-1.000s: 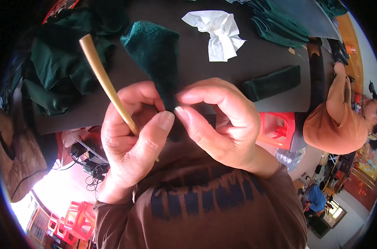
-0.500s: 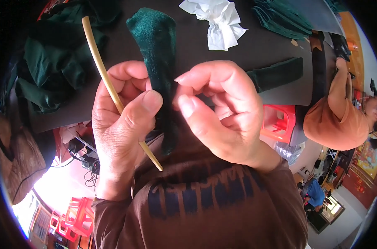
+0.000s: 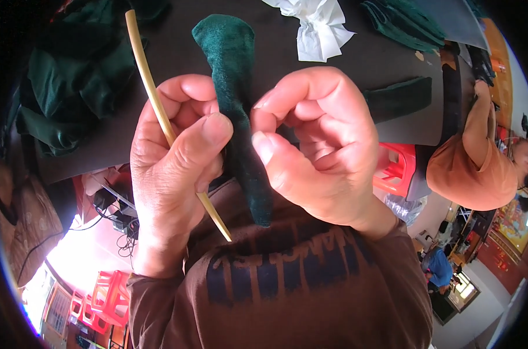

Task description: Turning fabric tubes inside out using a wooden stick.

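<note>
A narrow tube-like piece of dark green velvet hangs between my hands, wider at its top and tapering below. My left hand is closed, pinching the velvet's left edge between thumb and forefinger. Across the same palm, under the thumb, runs a thin pale wooden stick, slanting from upper left to lower right. My right hand is curled in a pinch at the velvet's right edge, thumb and forefinger tips close together against it. The exact grip of those tips is partly hidden.
Loose green velvet is heaped on the dark table at left. A crumpled white tissue, a flat velvet strip and a folded velvet stack lie farther right. Red stools and a person in orange are beyond.
The velvet's lower end has swung right, and its middle is now bent. My right thumb and forefinger have come closer together at its edge. Both hands are slightly higher.
</note>
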